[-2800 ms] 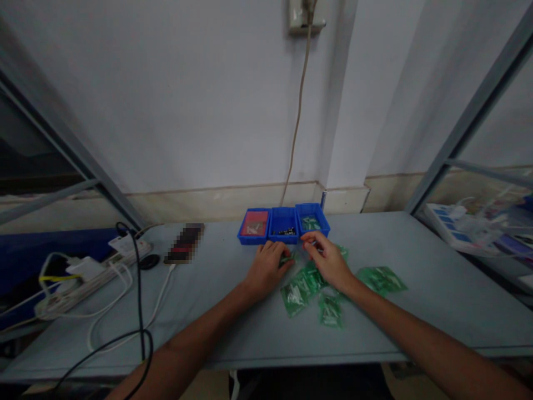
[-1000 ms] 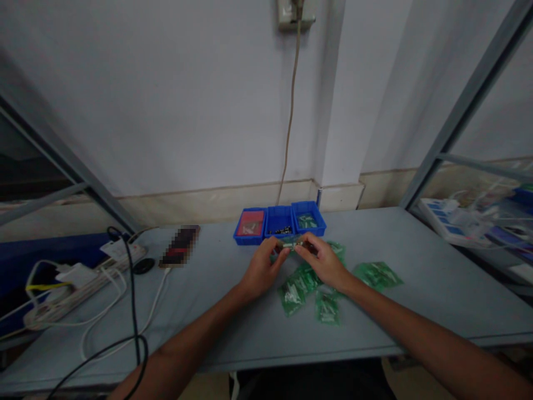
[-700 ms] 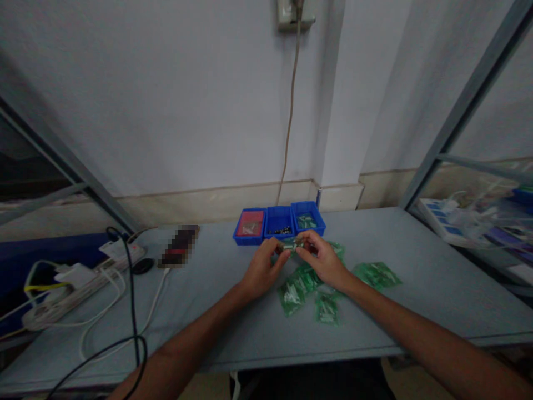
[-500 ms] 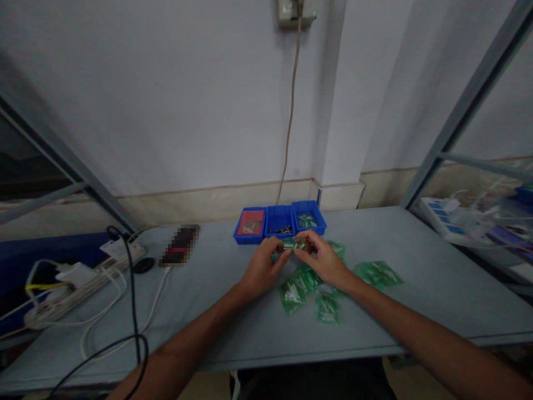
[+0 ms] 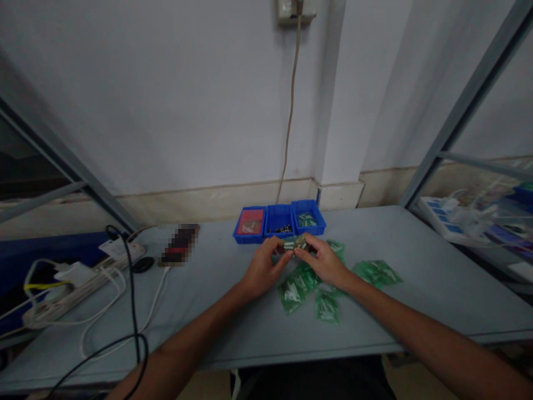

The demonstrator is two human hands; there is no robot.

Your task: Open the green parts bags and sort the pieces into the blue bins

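Between my two hands is a small green plastic bag (image 5: 293,243) with pale, metallic-looking pieces showing through it. My left hand (image 5: 266,262) pinches its left end, thumb in front and fingers behind. On the other end, my right hand (image 5: 321,258) is closed the same way. The bag is held just above the table, in front of the blue bins. Several similar green bags lie below and beside my right hand, among them one with pale pieces (image 5: 292,294), a small one (image 5: 327,306) and a group at the right (image 5: 378,273).
Three blue bins stand behind my hands: one with a red packet (image 5: 251,218), one with small dark parts (image 5: 280,228), one with green items (image 5: 307,220). At the left are a pixelated phone-like object (image 5: 180,244), a power strip (image 5: 83,289) and a black cable (image 5: 134,300).
My fingers have shifted slightly on the green bag, and more of it shows between them. The bins and the bags on the table stay in place.
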